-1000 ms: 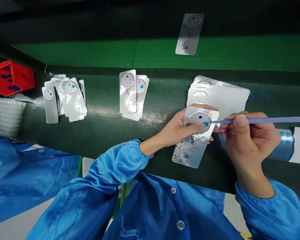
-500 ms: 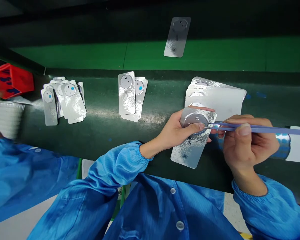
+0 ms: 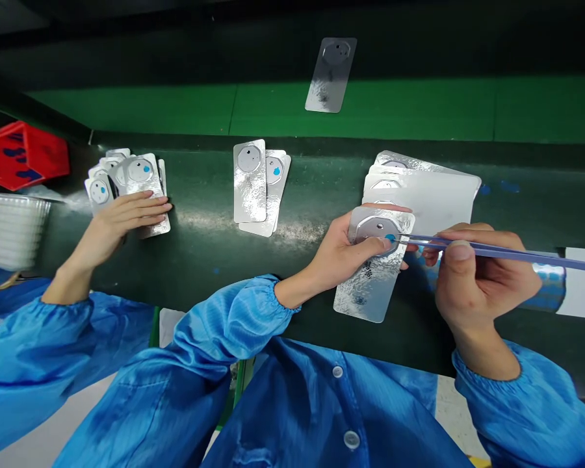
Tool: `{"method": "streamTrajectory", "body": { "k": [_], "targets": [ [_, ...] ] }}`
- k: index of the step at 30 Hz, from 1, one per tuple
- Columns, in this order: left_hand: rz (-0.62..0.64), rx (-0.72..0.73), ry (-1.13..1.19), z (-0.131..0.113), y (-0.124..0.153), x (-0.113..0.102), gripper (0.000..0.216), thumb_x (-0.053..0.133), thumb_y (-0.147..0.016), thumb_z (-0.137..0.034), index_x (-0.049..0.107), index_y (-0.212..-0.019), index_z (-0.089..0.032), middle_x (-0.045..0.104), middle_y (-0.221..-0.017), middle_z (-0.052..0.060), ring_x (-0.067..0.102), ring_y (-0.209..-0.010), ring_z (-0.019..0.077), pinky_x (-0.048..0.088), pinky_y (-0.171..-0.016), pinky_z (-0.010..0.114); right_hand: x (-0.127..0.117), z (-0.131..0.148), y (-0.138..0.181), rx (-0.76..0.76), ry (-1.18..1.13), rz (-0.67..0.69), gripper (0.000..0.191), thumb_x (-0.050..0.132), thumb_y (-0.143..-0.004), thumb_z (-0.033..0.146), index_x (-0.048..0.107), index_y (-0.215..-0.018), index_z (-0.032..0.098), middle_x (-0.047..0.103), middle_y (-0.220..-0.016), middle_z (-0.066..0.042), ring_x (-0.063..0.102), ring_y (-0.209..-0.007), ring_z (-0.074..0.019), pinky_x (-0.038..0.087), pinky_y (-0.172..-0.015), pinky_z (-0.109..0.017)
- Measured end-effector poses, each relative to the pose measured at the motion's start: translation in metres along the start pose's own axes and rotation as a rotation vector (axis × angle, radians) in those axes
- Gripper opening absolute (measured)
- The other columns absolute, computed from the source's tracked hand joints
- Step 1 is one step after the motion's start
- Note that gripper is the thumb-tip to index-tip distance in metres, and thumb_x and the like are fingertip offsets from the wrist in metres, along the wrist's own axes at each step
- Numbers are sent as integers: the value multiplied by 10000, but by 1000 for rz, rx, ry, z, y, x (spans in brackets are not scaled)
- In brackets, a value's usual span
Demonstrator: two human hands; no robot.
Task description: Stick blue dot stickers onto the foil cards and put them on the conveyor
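My left hand [image 3: 336, 260] is closed round a shiny silver phone-shaped panel [image 3: 365, 292], its thumb near the grey camera ring at the top. A small blue sticker [image 3: 390, 238] lies on that ring, beside the thumb. My right hand [image 3: 482, 273] pinches a pair of purple tweezers [image 3: 521, 255], whose tips reach the sticker. Whether the tips still grip the sticker I cannot tell. Behind my left hand is a fanned stack of silver panels [image 3: 433, 195]. Under my right wrist lies a roll or strip of blue dots [image 3: 548, 286], partly hidden.
Two overlapping panels [image 3: 249, 188] lie mid-bench. On the left, a co-worker's hand [image 3: 112, 224] rests on a pile of panels [image 3: 143, 170]. A red bin [image 3: 43, 159] and clear trays [image 3: 12, 227] stand beyond it. One panel [image 3: 330, 75] leans on the back ledge.
The blue sticker has moved from beside the held panel onto its camera ring with the tweezers. The co-worker's hand has come from the far left onto the pile of panels.
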State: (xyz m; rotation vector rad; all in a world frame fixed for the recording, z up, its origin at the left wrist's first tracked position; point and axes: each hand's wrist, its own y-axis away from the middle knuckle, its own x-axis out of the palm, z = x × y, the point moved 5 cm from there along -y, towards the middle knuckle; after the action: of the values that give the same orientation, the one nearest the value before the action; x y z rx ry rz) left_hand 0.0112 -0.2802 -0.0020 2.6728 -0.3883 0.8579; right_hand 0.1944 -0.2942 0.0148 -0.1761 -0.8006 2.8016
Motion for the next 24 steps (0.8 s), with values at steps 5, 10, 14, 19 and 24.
{"method": "streamTrajectory", "body": {
  "k": [5,10,14,19,24],
  "targets": [
    [21,-4,0,2,-1,0,386,957,-868,-330,826,-1202,-188,798,-1006,40,821,-884,224,758,-821,388,2,0,-2,-31,-46,50,63,862,-1104,307,909,-1128,274,806,-858,-30,719,-660,-207,536,-545,-359],
    [34,34,22,4,-4,-1,347,948,-857,-290,826,-1163,-184,799,-1032,38,808,-853,203,751,-786,362,2,3,-3,-85,-61,91,82,839,-1111,257,905,-1157,274,806,-834,-27,724,-659,-214,538,-520,-352],
    [27,15,28,4,-4,-1,395,945,-848,-274,812,-1209,-188,807,-1037,34,820,-850,210,748,-798,365,3,3,-3,-89,-57,109,63,838,-1112,268,892,-1144,273,804,-836,-23,709,-651,-212,537,-531,-358],
    [47,6,57,3,-1,0,440,942,-895,-322,758,-1275,-199,833,-1019,39,837,-844,224,744,-846,394,-1,0,-8,-151,9,-113,164,838,-1111,452,865,-1064,297,747,-859,-20,700,-735,-245,544,-644,-415],
    [94,-66,112,11,2,2,666,979,-881,-417,695,-1460,-251,869,-1106,68,871,-1030,296,718,-986,452,-1,-13,-6,67,-38,-96,142,838,-1092,442,844,-1120,303,731,-1104,-40,638,-789,-205,536,-686,-382]
  ]
}}
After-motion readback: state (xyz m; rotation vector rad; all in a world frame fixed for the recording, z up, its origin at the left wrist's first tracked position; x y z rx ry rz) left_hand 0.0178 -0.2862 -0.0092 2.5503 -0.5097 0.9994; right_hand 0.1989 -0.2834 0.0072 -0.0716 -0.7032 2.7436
